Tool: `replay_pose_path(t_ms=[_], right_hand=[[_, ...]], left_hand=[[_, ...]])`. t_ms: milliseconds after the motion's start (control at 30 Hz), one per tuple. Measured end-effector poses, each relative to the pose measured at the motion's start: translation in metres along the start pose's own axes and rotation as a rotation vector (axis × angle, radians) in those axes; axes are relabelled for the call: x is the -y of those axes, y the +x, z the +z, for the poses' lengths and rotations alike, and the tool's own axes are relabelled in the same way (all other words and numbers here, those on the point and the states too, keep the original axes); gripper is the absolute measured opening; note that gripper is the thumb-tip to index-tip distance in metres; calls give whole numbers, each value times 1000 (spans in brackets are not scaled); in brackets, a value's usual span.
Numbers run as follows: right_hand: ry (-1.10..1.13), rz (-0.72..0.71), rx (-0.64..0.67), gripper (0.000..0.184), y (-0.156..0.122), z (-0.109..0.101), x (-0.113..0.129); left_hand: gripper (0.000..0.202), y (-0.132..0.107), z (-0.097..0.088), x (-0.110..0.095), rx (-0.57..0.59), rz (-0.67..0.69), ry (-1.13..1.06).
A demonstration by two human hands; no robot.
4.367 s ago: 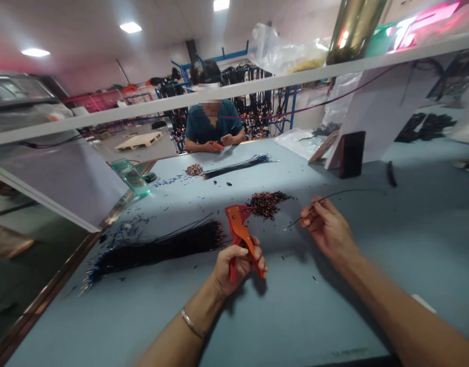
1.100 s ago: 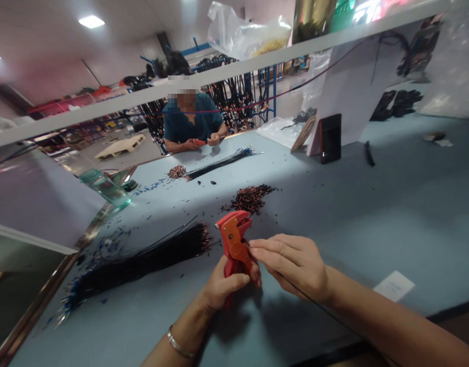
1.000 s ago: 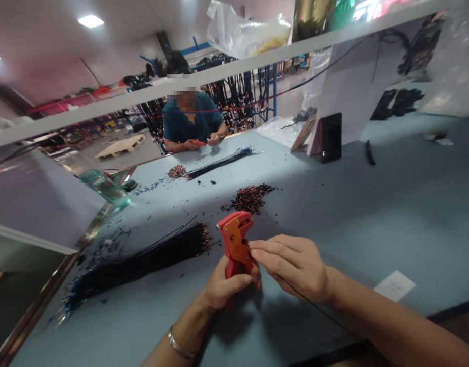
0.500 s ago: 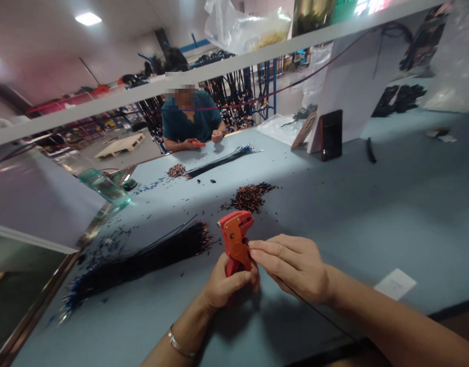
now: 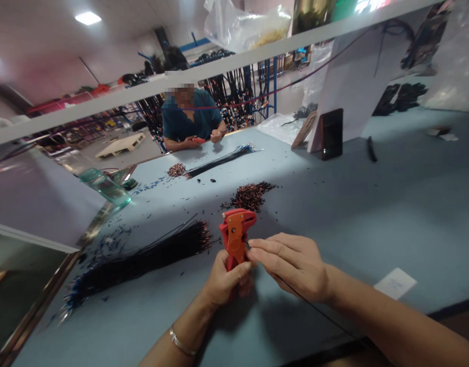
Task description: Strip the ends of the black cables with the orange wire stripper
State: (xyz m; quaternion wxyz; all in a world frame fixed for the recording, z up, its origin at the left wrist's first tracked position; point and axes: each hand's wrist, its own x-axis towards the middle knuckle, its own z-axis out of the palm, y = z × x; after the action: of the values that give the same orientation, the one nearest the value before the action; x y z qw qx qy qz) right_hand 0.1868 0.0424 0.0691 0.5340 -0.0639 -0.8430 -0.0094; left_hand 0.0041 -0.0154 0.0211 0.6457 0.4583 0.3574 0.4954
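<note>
My left hand is wrapped round the handles of a red and orange wire stripper, held upright with its jaws at the top. Close to the tool's right side, my right hand pinches a thin black wire, which trails down toward the table's front edge. The wire's tip is near the stripper's body; my fingers partly hide it. A thick bundle of black wires with blue ends lies left of the tool. Just beyond the stripper sits a pile of short copper and black scraps.
Across the table a person holds a red tool near a smaller wire bundle. A teal bottle lies at the left edge. A phone leans on a panel, and a white card lies at right.
The wire stripper has turned slightly and shifted a little to the right, and my left fingers have moved on its handles. My right hand has hardly moved.
</note>
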Motion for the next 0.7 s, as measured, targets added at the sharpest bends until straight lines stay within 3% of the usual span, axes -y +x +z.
replay_pose_path(t_ms=[167,333,433,700], right_hand=[[21,21,-14,22,-1,2,-1],[74,137,-46,28,-1,1,-4],[117,284,-80,27,2,0,-5],[185,750,-170,15,3,-4,-12]], left_hand=[[25,1,1,-3,-4,-4,-22],[30,3,4,-13,-43,86,-39],[34,4,5,-18,-39,86,-74],[42,3,4,-17,61,-74,-168]])
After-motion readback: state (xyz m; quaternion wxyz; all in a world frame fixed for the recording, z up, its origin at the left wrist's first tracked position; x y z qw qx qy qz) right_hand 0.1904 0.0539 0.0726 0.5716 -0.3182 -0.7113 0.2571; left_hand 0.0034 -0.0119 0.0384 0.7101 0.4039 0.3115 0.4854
